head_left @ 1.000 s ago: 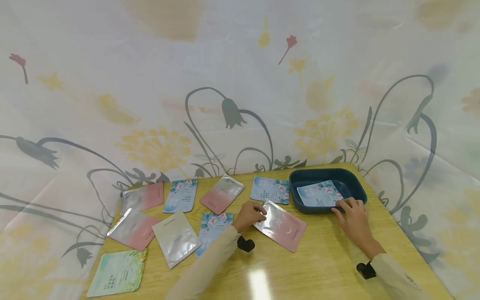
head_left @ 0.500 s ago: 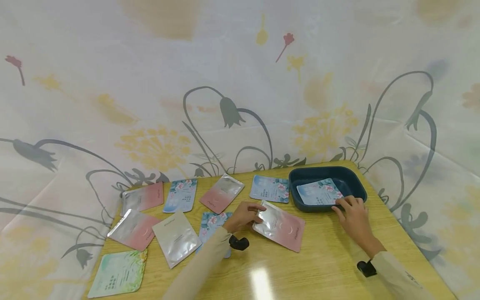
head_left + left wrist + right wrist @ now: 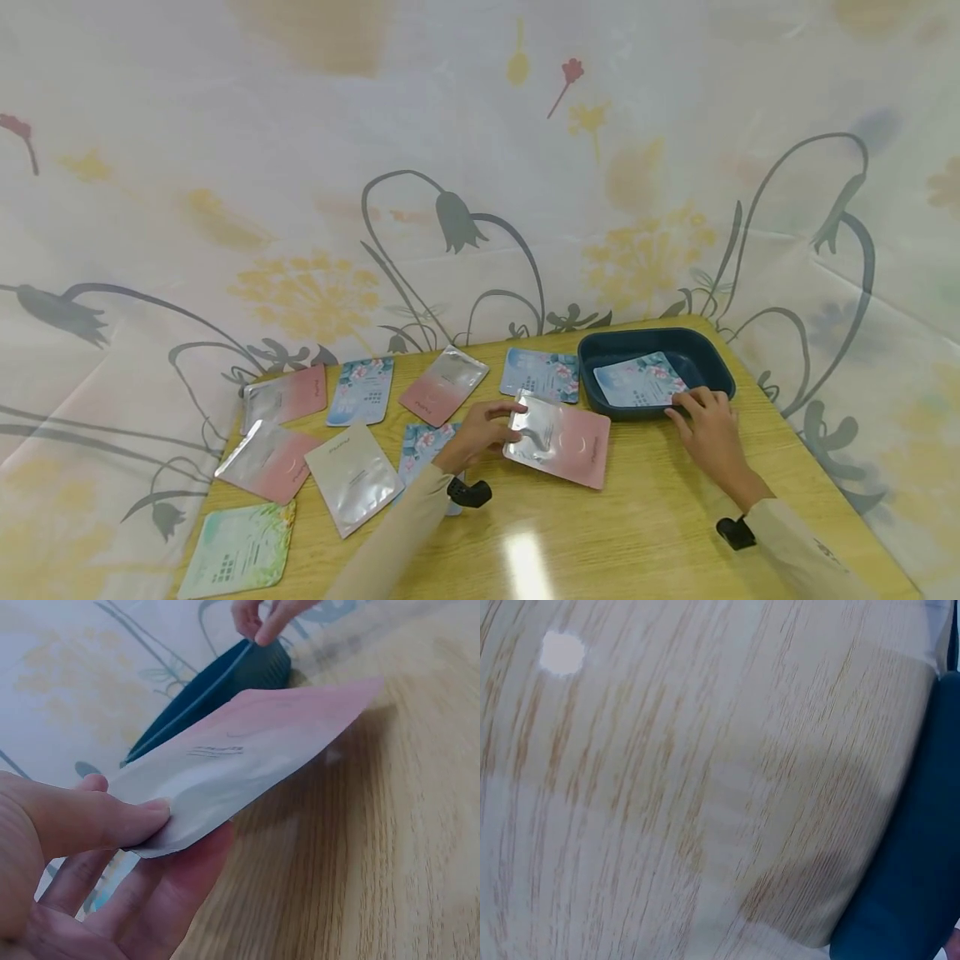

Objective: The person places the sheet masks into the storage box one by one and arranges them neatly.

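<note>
Pinching the silver end of a pink-and-silver packet [image 3: 562, 442], the left hand [image 3: 480, 433] has its thumb on top and its fingers underneath. The packet is held at a tilt above the desk [image 3: 637, 525], its pink end pointing away from the hand, and a shadow falls on the wood below. It lies in front of the near left corner of a dark blue bin [image 3: 697, 362], and the right hand [image 3: 711, 437] grips the bin's near rim at the right between thumb and fingers. Inside the bin a blue floral packet [image 3: 637, 381] rests at a slant. Just left of the bin lies another packet of that floral kind [image 3: 540, 375]; from the head camera its lower edge is partly covered by the held one. A third floral packet [image 3: 426, 446] is half hidden under the left forearm. Farther left, along the back, come a second pink-and-silver packet [image 3: 444, 387], an upright floral packet [image 3: 362, 392] and a pink packet lying sideways [image 3: 285, 396], with one more pink packet [image 3: 266, 462] below that. A cream-and-silver packet [image 3: 352, 479] sits right of this last one, and a green leafy packet [image 3: 240, 550] occupies the near left. Behind everything hangs a pale flower-printed backdrop [image 3: 480, 125].
</note>
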`<control>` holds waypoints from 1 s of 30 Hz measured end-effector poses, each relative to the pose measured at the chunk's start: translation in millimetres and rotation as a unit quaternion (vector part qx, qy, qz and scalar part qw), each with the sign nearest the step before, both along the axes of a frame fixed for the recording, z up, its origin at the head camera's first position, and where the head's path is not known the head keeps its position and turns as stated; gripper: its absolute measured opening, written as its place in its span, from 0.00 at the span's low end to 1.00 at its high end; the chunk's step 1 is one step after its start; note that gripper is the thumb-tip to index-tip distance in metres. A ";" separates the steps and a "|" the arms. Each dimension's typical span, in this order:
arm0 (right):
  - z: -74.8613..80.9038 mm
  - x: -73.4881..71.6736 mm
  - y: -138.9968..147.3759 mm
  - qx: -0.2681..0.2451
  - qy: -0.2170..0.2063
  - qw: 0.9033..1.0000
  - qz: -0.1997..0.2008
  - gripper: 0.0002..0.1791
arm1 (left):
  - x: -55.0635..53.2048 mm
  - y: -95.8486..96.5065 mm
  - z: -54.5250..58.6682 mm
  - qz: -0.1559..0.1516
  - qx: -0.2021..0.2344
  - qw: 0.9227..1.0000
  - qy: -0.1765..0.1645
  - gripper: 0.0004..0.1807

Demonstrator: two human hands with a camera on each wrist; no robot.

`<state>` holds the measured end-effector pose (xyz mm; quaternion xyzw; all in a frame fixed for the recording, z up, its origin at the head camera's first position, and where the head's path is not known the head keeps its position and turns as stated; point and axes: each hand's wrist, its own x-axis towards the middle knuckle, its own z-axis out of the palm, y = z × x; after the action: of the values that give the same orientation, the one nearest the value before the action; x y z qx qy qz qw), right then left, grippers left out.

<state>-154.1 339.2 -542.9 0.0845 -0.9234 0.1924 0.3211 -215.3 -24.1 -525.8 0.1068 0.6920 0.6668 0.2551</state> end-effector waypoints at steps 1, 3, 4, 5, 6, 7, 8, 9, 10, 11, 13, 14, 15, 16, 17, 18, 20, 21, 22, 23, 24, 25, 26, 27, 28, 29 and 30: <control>0.7 -0.4 -0.4 0.001 0.001 1.000 0.001 0.13 | 0.2 -0.5 1.0 0.005 0.006 1.000 -0.002 0.21; 1.6 -1.1 -1.0 0.001 0.001 1.000 0.002 0.14 | 0.1 -1.0 2.7 0.013 0.018 1.000 -0.007 0.21; 2.0 -1.2 -1.3 0.001 0.001 1.000 0.003 0.14 | 0.0 -1.2 3.4 0.017 0.024 1.000 -0.008 0.21; 2.3 -1.2 -1.6 0.000 0.002 1.000 0.004 0.14 | -0.3 -1.3 3.9 0.019 0.028 0.999 -0.008 0.22; 2.4 -1.1 -1.7 0.000 0.003 1.000 0.004 0.14 | -0.5 -1.4 4.7 0.020 0.033 0.999 -0.006 0.22; 2.5 -0.9 -1.9 0.000 0.004 1.000 0.004 0.14 | -0.6 -1.4 5.5 0.022 0.036 0.999 -0.005 0.23; 2.4 -0.7 -1.9 0.000 0.004 1.000 0.004 0.14 | -0.8 -1.5 6.5 0.022 0.040 0.999 -0.003 0.23; 2.2 -0.5 -2.0 0.000 0.005 1.000 0.004 0.14 | -0.8 -1.5 7.6 0.024 0.041 0.999 -0.003 0.23; 2.0 -0.2 -2.0 0.000 0.006 1.000 0.003 0.14 | -0.9 -1.5 8.8 0.025 0.043 0.999 -0.004 0.24; 1.6 0.0 -2.0 0.000 0.007 1.000 0.003 0.14 | -0.9 -1.5 10.3 0.028 0.043 0.999 -0.003 0.24; 0.8 0.2 -2.0 0.000 0.007 1.000 0.003 0.14 | -0.9 -1.1 13.8 0.038 0.046 0.998 -0.006 0.24; 0.3 0.1 -1.9 -0.001 0.007 1.000 0.002 0.14 | -0.9 -0.8 15.7 0.043 0.047 0.998 -0.006 0.24; -0.2 0.1 -1.9 -0.001 0.007 1.000 0.002 0.14 | -0.9 -0.3 17.6 0.049 0.049 0.998 -0.005 0.24; -0.6 0.1 -1.6 -0.001 0.007 1.000 0.002 0.14 | -1.2 0.4 19.4 0.053 0.052 0.997 -0.002 0.24; -0.9 0.1 -1.4 -0.002 0.007 1.000 0.002 0.14 | -1.5 1.3 21.2 0.058 0.054 0.997 0.001 0.24; -1.3 0.0 -1.1 -0.002 0.007 1.000 0.002 0.13 | -2.1 2.2 22.7 0.062 0.058 0.996 0.002 0.24; -1.9 0.1 -0.7 -0.002 0.008 1.000 0.001 0.14 | -3.2 4.3 25.2 0.069 0.066 0.995 0.002 0.25; -2.1 0.2 -0.6 -0.001 0.009 1.000 0.001 0.14 | -3.8 5.4 26.1 0.072 0.070 0.995 0.001 0.25; -2.3 0.3 -0.4 -0.001 0.009 1.000 0.002 0.14 | -4.4 6.4 27.3 0.076 0.073 0.994 0.000 0.25; -2.4 0.4 -0.3 -0.001 0.011 1.000 0.002 0.14 | -4.9 7.5 28.4 0.079 0.074 0.994 -0.002 0.25; -2.5 0.5 -0.3 0.000 0.012 1.000 0.003 0.15 | -5.2 8.7 29.7 0.082 0.077 0.994 -0.002 0.25; -2.5 0.6 -0.2 0.001 0.013 1.000 0.005 0.15 | -5.6 9.9 31.1 0.085 0.078 0.993 -0.002 0.25; -2.5 0.6 -0.3 0.001 0.015 1.000 0.006 0.15 | -6.0 11.1 32.5 0.087 0.079 0.993 -0.002 0.25; -2.5 0.5 -0.2 0.002 0.015 1.000 0.007 0.16 | -6.2 12.2 34.2 0.089 0.080 0.993 0.000 0.25; -2.5 0.5 -0.3 0.001 0.016 1.000 0.008 0.16 | -6.2 13.4 36.1 0.092 0.081 0.992 0.002 0.25; -2.5 0.4 -0.5 0.001 0.016 1.000 0.009 0.16 | -6.5 14.5 37.5 0.093 0.085 0.992 0.003 0.25; -2.6 0.2 -0.5 0.001 0.016 1.000 0.008 0.16 | -7.0 15.7 38.8 0.094 0.088 0.992 0.003 0.26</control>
<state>-153.8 338.6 -545.4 0.0956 -0.9175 0.1930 0.3344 -222.3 -8.4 -487.0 0.0659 0.6383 0.7458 0.1789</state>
